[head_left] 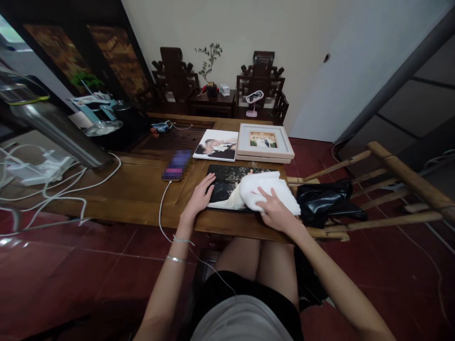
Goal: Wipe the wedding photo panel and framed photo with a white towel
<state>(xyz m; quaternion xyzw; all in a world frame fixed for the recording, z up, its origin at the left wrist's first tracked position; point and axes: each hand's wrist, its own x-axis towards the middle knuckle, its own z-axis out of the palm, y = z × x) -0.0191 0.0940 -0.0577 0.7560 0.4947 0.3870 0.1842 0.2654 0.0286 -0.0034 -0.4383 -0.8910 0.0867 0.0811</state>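
Observation:
A dark photo panel (223,182) with a pale dress in its picture lies flat at the table's front edge. My left hand (202,193) rests on its left side, fingers stretched out and holding nothing. Over the panel's right part is a folded white towel (263,182), which hides that portion of the picture. My right hand (275,210) grips the towel from above and presses it against the panel, some fingers spread across the fabric.
Behind the panel are a white-edged photo print (217,145) and stacked white picture frames (265,142). A phone (176,166) on a white cable lies to the left, with a steel bottle (60,128) farther left. A bamboo chair (405,184) holding a black bag (327,201) stands right.

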